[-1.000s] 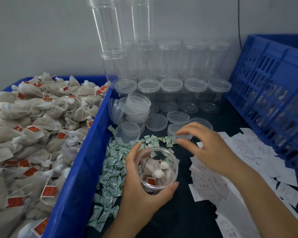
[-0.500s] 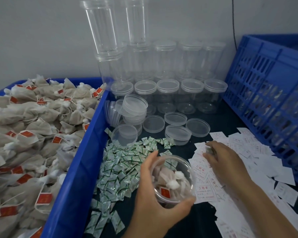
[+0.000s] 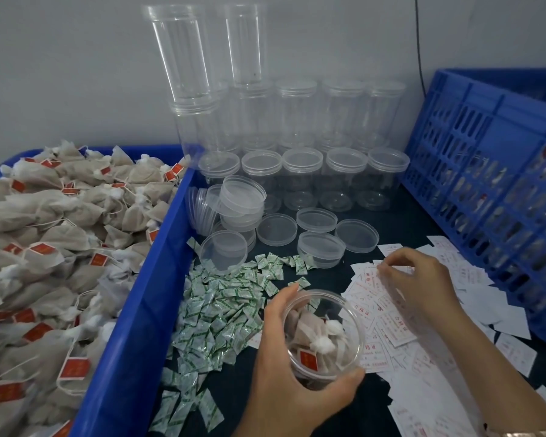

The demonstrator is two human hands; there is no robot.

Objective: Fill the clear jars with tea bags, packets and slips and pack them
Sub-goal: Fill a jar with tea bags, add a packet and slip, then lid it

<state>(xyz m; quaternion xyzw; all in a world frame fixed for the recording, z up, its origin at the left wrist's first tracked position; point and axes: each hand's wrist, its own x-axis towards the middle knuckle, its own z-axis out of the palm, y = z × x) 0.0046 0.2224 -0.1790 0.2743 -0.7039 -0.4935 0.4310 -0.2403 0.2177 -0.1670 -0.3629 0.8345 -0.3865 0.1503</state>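
My left hand (image 3: 284, 370) grips an open clear jar (image 3: 323, 335) near the table's front; tea bags with red tags fill it. To its right, my right hand (image 3: 420, 285) lies on the scattered white slips (image 3: 388, 329), its fingertips pinching at one slip by the pile's far edge. Green and white packets (image 3: 221, 307) are heaped left of the jar. A blue bin (image 3: 152, 298) on the left holds many loose tea bags (image 3: 44, 247).
Empty capped jars (image 3: 303, 178) stand in rows at the back, some stacked tall against the wall. Loose clear lids (image 3: 316, 234) lie in front of them. A blue slatted crate (image 3: 492, 190) blocks the right side.
My right hand moved from above the packets right onto the slips and now picks at one. My left hand shifted the jar slightly right and nearer.
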